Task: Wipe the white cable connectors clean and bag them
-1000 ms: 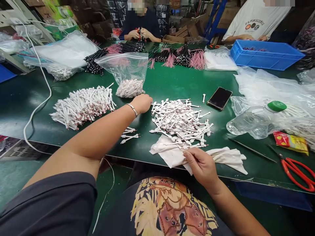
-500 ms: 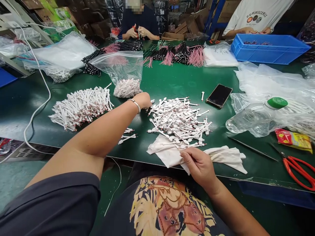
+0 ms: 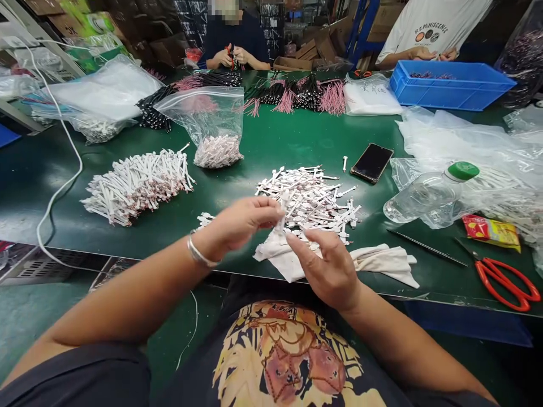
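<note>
My left hand [image 3: 237, 226] pinches a short white connector lead [image 3: 284, 199] between thumb and fingertips, upright and slightly blurred. Close to the lead's lower end is my right hand [image 3: 328, 268], its thumb and fingers apart. Behind both hands spreads a loose pile of white connector leads [image 3: 314, 195], partly covered by the left fingertips. A white cloth [image 3: 280, 260] lies at the table edge under the pile's front, partly behind my right hand. A few more leads [image 3: 205, 219] show beyond my left wrist.
Left stand a neater lead heap [image 3: 139, 183] and a zip bag of leads [image 3: 218, 150]. Right lie a phone [image 3: 372, 163], a plastic bottle [image 3: 424, 195], a thin metal rod [image 3: 428, 247] and red-handled scissors [image 3: 504, 280]. Across the table, two people work near a blue bin [image 3: 453, 93].
My left hand has come back from the pile's far left side towards my right hand, bringing a connector lead. My right hand has lifted off the cloth and its fingers have spread.
</note>
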A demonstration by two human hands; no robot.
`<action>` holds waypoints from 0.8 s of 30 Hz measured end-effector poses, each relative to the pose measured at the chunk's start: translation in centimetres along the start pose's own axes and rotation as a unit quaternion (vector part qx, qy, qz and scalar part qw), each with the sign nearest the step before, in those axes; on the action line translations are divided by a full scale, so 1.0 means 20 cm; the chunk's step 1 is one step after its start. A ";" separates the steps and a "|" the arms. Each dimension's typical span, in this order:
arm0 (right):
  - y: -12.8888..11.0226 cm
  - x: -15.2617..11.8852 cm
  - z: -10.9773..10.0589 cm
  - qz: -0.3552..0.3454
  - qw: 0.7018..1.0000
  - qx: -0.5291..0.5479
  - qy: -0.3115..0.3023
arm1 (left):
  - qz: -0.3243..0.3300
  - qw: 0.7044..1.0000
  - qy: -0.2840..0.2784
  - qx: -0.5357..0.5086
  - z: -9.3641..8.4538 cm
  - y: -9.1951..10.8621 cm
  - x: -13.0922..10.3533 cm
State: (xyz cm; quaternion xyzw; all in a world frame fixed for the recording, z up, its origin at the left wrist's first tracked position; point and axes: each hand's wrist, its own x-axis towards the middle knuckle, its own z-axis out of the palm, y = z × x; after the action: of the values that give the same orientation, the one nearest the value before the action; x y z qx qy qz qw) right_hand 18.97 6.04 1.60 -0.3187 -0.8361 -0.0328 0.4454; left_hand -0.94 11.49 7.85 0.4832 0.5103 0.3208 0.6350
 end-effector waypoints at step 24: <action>-0.05 0.06 0.05 0.535 0.659 0.504 -0.158 | -0.143 0.965 -0.118 -0.186 0.09 -0.33 -0.35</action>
State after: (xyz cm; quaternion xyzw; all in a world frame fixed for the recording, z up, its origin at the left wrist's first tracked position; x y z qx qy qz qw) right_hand 17.18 6.20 2.02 -0.4378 -0.4678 0.6884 0.3399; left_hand -1.75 2.49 3.97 0.3134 0.4266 0.2563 0.8088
